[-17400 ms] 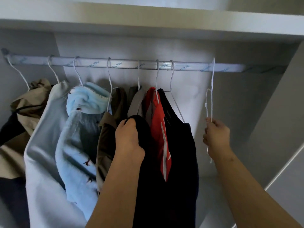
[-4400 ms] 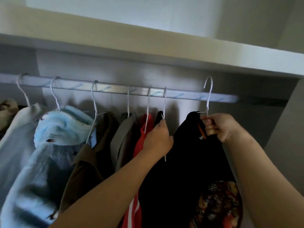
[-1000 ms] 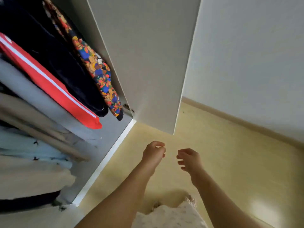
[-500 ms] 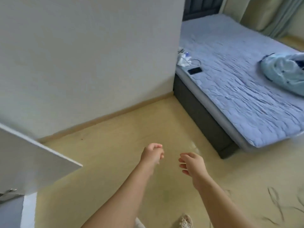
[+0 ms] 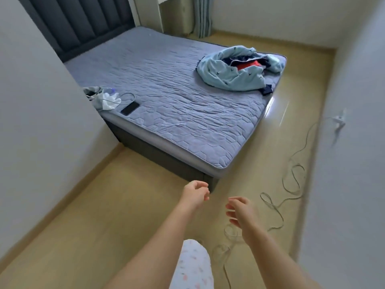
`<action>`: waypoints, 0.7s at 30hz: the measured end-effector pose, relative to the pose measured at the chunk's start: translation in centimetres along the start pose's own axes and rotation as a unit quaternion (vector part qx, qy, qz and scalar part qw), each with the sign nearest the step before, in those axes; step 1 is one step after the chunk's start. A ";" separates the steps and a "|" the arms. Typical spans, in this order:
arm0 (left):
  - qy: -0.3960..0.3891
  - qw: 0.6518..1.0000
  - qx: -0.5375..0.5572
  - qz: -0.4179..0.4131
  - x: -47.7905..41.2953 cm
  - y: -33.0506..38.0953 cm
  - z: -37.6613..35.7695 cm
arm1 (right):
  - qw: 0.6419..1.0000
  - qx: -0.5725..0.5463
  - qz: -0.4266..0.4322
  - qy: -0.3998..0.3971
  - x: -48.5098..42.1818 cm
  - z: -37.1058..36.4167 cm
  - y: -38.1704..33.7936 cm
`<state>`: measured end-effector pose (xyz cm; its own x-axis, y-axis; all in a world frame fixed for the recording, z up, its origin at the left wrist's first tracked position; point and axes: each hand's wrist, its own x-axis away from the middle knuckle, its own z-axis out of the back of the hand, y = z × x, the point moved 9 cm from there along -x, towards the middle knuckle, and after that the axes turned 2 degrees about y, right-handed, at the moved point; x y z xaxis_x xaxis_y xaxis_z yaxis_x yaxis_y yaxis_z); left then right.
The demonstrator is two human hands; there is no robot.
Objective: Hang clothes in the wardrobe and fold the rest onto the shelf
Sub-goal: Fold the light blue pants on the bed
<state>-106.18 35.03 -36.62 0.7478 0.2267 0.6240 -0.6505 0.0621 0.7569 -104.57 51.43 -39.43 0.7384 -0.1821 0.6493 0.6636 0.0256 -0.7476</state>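
- The pile of clothes [image 5: 235, 75] lies on the bed [image 5: 177, 105], in the far right corner of it, close to the foot edge and well away from both hands.
- The pile's outer layer is a light blue garment with small dark prints, crumpled and wrapped loosely round the rest. A red piece and something dark show through the opening at the top.
- A small dark piece of cloth [image 5: 267, 90] sticks out from under the pile at the mattress edge.
- The bed has a grey-blue quilted cover, rumpled in places, on a dark grey base, with a dark padded headboard [image 5: 79, 24] at the far end.
- At the near left corner of the bed lie a black phone [image 5: 130, 108], a thin white cable [image 5: 127, 95] looping beside it, and a crumpled grey and white bundle [image 5: 102, 99] against the left wall [image 5: 41, 105].
- The floor [image 5: 100, 209] is pale yellow and glossy. A long thin cord [image 5: 291, 184] snakes across it on the right, up to a plug on the right wall [image 5: 354, 163].
- A striped curtain [image 5: 203, 15] hangs in the far corner.
- The left hand [image 5: 194, 193] and the right hand [image 5: 239, 210] reach forward over the floor near the foot of the bed, the fingers of both loosely curled and holding nothing.
- White fabric with small pink prints [image 5: 193, 265], worn by the person, shows between the forearms.
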 end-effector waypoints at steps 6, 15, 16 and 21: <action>-0.040 0.999 -0.018 -0.012 -8.6 6.6 -7.1 | 0.999 -0.040 0.002 0.032 -8.7 2.8 -6.1; -0.068 0.994 -0.086 -0.022 -22.2 19.4 -14.8 | 0.995 -0.048 -0.027 0.079 -22.3 7.6 -17.6; -0.073 0.993 -0.095 -0.021 -23.2 20.5 -15.7 | 0.994 -0.056 -0.034 0.086 -23.4 8.2 -18.4; -0.101 0.987 -0.120 -0.022 -27.1 24.5 -20.2 | 0.990 -0.081 -0.059 0.099 -27.7 10.7 -21.2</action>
<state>-145.03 50.05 -38.88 0.7710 0.0216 0.6365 -0.6120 0.3017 0.7310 -137.83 66.48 -40.01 0.6090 -0.3639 0.7047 0.7035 -0.1625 -0.6919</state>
